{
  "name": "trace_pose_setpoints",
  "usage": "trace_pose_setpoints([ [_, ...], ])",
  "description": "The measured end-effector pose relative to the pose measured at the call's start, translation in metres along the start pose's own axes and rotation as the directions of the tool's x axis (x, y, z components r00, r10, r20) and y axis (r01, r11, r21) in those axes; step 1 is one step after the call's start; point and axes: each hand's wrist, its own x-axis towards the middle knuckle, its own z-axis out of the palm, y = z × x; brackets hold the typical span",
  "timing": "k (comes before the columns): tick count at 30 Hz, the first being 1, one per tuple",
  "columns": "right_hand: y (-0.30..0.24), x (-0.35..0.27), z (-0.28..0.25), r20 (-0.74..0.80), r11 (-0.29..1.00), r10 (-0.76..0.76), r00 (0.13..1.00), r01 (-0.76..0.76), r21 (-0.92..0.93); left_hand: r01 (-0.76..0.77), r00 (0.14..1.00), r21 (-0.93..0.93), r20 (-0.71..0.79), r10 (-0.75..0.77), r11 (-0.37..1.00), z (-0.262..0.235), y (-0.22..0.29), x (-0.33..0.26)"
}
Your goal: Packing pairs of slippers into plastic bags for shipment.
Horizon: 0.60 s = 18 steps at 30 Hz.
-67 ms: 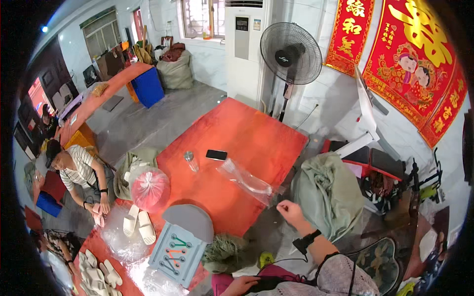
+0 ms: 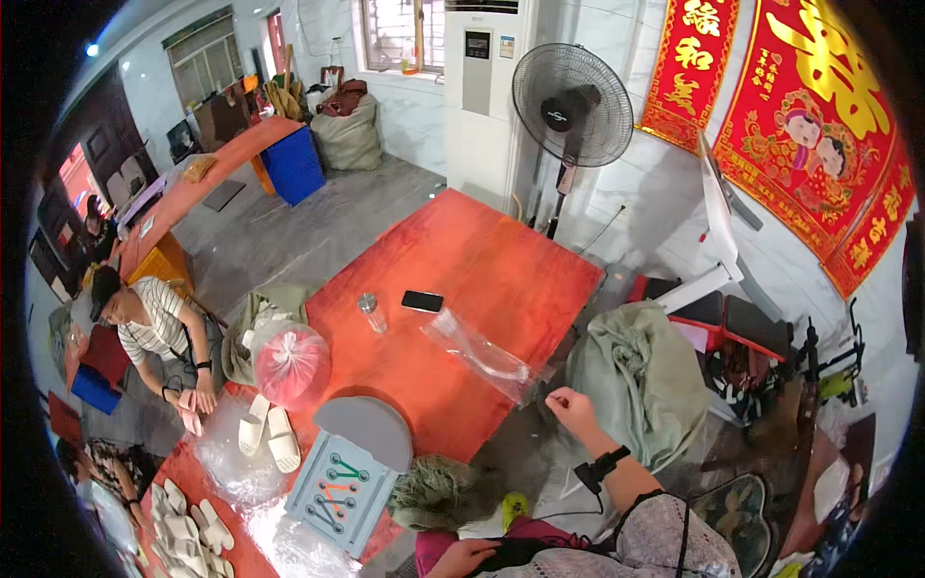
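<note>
My right hand (image 2: 573,412) is raised beside the red table's right edge, its fingers curled together. Whatever may be between those fingertips is hidden. Nearest to it is the end of a long clear plastic sleeve (image 2: 477,354), which lies across the red table (image 2: 453,250) with a small gap to the hand. A dark band with a small box and cord circles my right wrist. Low in the picture my left hand (image 2: 464,557) rests on my lap, fingers stretched out flat. A black phone (image 2: 422,302) and a clear bottle (image 2: 372,313) lie beyond the sleeve.
A grey-blue lacing board (image 2: 337,493), a red plastic bag (image 2: 292,371), cream slippers (image 2: 283,440) and clear wrap (image 2: 236,453) crowd the left. A co-worker (image 2: 164,337) handles a pink thing there. A large green sack (image 2: 636,385) stands right; a fan (image 2: 570,106) stands behind.
The whole view has shifted very slightly. My right hand stays by the table edge with its fingers still curled, and my left hand remains on my lap.
</note>
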Motion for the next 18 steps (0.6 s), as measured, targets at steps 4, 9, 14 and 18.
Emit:
trace_pose_setpoints([
  [4,0.066,0.033,-0.03,-0.067,0.999,0.023,0.998,-0.019,0.051,-0.031,0.992,0.025,-0.12,0.034,0.999,0.011,0.006,0.02],
  [9,0.086,0.076,-0.038,0.011,0.882,0.321,0.947,-0.303,0.361,-0.118,0.993,0.081,0.036,0.116,0.99,0.003,-0.022,0.062],
  [14,0.14,0.138,-0.063,-0.063,0.881,0.31,0.949,-0.262,0.394,-0.164,0.982,0.027,-0.095,0.166,0.986,0.004,0.011,0.099],
  [18,0.13,0.243,-0.061,-0.093,0.819,0.451,0.888,-0.37,0.438,-0.065,0.984,-0.023,-0.166,0.061,0.998,-0.015,0.017,0.143],
])
